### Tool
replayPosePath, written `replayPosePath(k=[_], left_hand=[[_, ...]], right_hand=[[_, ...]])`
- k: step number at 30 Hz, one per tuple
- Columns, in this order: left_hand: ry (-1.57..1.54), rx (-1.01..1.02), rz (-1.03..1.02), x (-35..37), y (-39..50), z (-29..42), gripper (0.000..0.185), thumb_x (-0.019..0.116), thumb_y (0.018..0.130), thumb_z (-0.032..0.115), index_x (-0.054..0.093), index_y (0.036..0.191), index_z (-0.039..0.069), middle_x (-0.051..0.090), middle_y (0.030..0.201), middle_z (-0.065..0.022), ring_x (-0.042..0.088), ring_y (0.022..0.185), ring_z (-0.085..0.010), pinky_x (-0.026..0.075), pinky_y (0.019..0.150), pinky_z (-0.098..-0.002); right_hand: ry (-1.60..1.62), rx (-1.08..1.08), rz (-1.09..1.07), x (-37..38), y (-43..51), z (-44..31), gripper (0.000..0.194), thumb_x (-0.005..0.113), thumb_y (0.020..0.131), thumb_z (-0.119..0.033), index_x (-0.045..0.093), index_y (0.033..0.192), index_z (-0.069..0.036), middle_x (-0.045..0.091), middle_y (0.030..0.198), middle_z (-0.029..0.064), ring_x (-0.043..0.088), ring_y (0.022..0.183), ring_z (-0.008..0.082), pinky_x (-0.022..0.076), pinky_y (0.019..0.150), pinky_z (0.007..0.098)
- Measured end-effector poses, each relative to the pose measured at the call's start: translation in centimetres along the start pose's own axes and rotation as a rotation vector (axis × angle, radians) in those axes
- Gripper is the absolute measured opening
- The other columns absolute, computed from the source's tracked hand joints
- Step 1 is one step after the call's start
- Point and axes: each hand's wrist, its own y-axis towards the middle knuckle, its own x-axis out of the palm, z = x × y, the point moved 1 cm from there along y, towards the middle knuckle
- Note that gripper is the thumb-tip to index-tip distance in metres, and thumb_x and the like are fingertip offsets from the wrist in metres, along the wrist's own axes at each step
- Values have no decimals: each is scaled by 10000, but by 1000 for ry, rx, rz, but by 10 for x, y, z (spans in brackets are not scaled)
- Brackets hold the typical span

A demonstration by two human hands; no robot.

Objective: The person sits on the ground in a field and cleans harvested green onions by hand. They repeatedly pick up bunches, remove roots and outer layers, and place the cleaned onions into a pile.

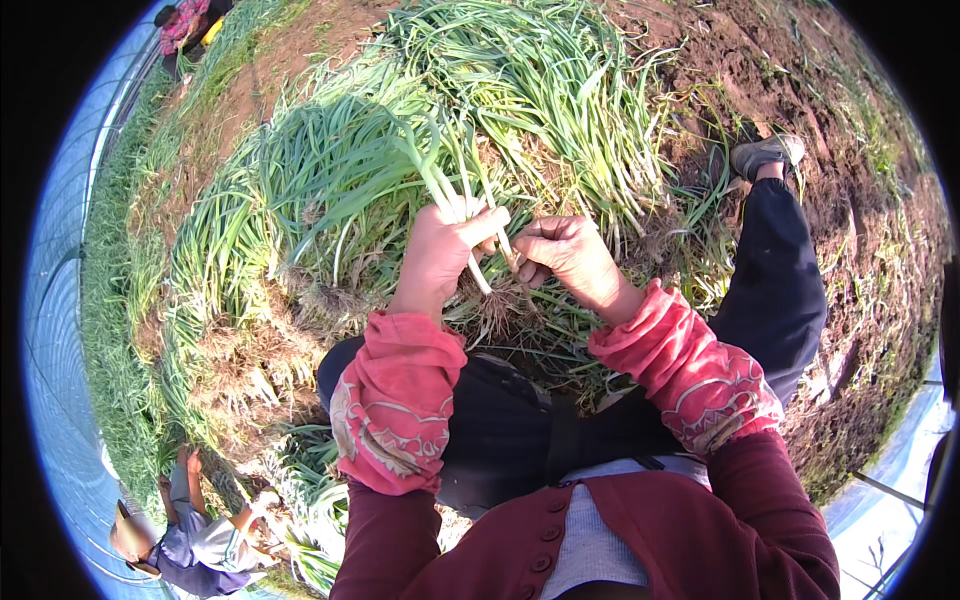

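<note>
My left hand (450,240) is closed around the pale stems of a small bunch of green onions (439,180), whose long green leaves fan out to the upper left. Their white ends and brown roots (495,306) hang below the fist. Close on its right, my right hand (559,251) pinches the lower end of one stem (504,244) between thumb and fingers. Under both hands lie loose leaves and stalks. Pink sleeve covers are on both forearms.
Large heaps of green onions (540,82) lie beyond and to the left, with rooty ends (247,360) showing. Bare soil (795,82) is at the right. One person (187,540) works at the lower left, another (184,30) at the upper left. My shoe (766,156) rests on the soil.
</note>
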Motion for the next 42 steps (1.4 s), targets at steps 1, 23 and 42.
replayPosePath(k=[1,23,42], left_hand=[[15,-5,2,-1,0,1,152,703,746,132,632,788,4,566,626,-6,492,521,-74,371,498,-209],[174,27,73,-2,-4,0,148,710,735,160,637,771,35,557,617,9,487,534,-71,361,504,-214],[141,27,72,2,-7,2,130,695,747,147,628,773,39,564,617,10,491,524,-62,362,483,-200]], right_hand=[[10,0,10,0,-1,1,159,619,830,-130,615,833,29,623,696,54,587,570,111,500,552,229],[-129,-206,120,9,-3,15,117,608,796,-96,621,820,17,573,647,4,507,595,48,440,549,210],[30,-104,40,9,-1,5,106,599,798,-80,621,823,21,599,689,36,557,592,88,472,550,229]])
